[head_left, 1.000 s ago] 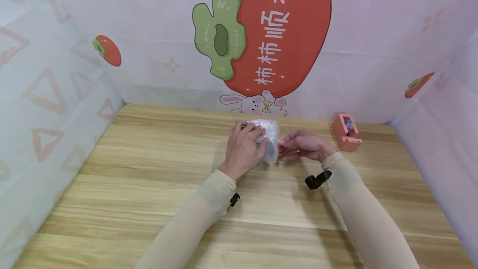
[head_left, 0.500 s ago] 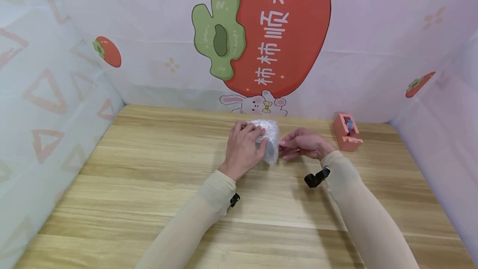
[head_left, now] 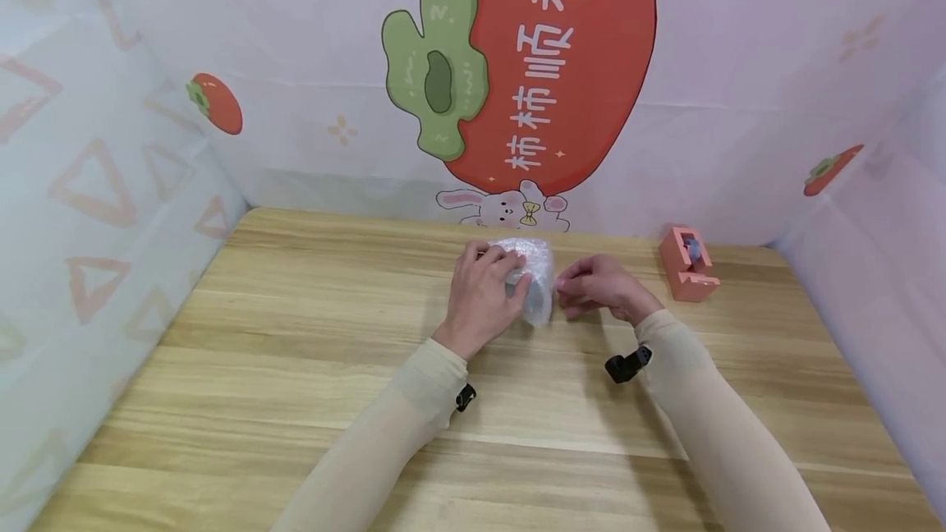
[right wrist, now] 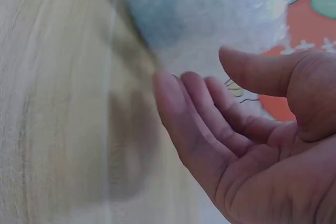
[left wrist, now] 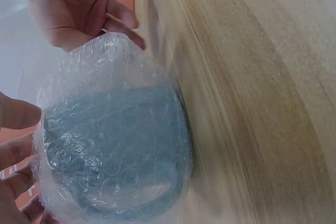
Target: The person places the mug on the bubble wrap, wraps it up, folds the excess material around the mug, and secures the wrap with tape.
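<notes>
A blue mug (left wrist: 123,135) wrapped in clear bubble wrap (left wrist: 113,61) stands near the back edge of the table; its handle shows through the plastic in the left wrist view. My left hand (head_left: 479,290) grips the wrapped mug from the left, fingers over its top and thumb on the near side. Just right of the bundle is my right hand (head_left: 602,286), its fingertips close to the wrap. In the right wrist view its fingers (right wrist: 210,114) are loosely bent and the thumb stands apart, with nothing between them.
A pink tape dispenser (head_left: 686,265) with a roll in it stands at the back right of the wooden table (head_left: 332,302). Close behind the table rises a printed backdrop (head_left: 296,138), with similar cloth along both sides.
My right hand has turned slightly and its fingertips have drawn a little away from the wrap. The left hand and the wrapped mug have stayed in place.
</notes>
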`<action>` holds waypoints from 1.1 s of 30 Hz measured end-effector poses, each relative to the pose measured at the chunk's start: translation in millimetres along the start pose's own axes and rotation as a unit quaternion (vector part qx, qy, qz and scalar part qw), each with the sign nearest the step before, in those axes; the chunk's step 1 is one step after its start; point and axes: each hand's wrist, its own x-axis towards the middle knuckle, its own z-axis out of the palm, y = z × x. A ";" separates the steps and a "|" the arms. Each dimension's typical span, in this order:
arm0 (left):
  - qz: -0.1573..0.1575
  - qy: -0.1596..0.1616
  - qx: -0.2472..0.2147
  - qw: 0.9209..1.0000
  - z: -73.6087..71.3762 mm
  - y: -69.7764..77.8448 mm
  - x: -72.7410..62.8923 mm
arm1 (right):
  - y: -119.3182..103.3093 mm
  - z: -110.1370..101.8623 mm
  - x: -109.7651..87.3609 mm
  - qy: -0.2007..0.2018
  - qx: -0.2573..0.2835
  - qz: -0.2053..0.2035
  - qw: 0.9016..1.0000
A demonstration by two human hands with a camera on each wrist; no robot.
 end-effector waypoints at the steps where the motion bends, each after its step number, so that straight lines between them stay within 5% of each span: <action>1: -0.002 0.000 -0.002 1.000 -0.3 -0.1 -0.2 | -1.5 0.6 -2.4 0.008 -0.003 -0.007 1.000; 10: -0.037 -0.025 -0.053 0.998 -7.2 -1.5 2.2 | -16.5 15.2 -28.8 0.046 0.004 -0.076 0.996; 23: -0.070 -0.014 -0.200 0.977 -20.6 -18.7 11.4 | -34.4 40.6 -29.3 0.129 -0.030 -0.054 0.990; 33: -0.191 -0.107 -0.227 0.949 -27.7 -30.1 17.4 | -33.0 43.3 -27.6 0.143 -0.056 -0.077 0.985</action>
